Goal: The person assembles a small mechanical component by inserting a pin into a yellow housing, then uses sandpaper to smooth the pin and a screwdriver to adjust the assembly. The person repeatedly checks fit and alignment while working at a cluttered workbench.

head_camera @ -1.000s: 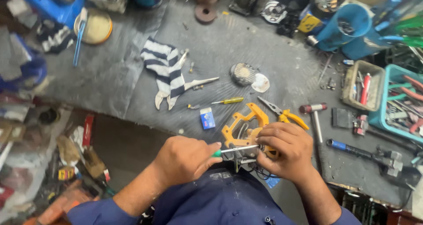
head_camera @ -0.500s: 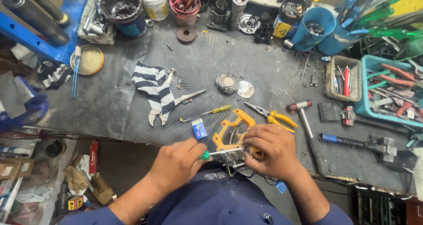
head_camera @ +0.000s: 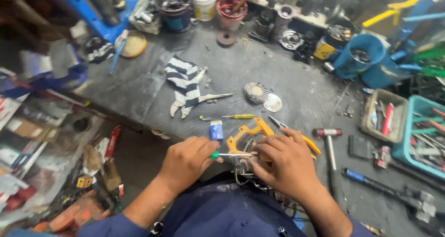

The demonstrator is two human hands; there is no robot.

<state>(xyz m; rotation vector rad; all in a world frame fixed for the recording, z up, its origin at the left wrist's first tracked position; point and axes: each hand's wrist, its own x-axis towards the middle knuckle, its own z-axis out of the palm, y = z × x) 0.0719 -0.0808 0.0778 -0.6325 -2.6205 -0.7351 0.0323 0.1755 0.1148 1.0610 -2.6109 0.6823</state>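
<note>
1. Left hand (head_camera: pixel 185 162): fingers are clenching the green handle of a screwdriver (head_camera: pixel 232 155), at about 7 o'clock on the bench.
2. Screwdriver: its long axis is lying level, running 9 to 3 o'clock; the tip is pointing toward 3 o'clock, into the work under the other hand.
3. Right hand (head_camera: pixel 285 165): fingers are wrapping over a small metal part with trailing wires (head_camera: pixel 241 169), pressing it against an orange tool body (head_camera: pixel 248 137) at the bench's near edge, 6 o'clock. The part itself is mostly hidden.
4. Risk, as judged: the tip is aiming straight at the right fingers, so a slip off the screw could be jabbing them; the part is sitting at the bench edge, so a loosened screw could be dropping to the cluttered floor.
5. Nearby: small blue box (head_camera: pixel 216 130) at 11 o'clock of the left hand; yellow screwdriver (head_camera: pixel 238 117) beyond it; hammer (head_camera: pixel 330 142) at 2 o'clock of the right hand; striped cloth (head_camera: pixel 184 81) farther off at 11 o'clock.
</note>
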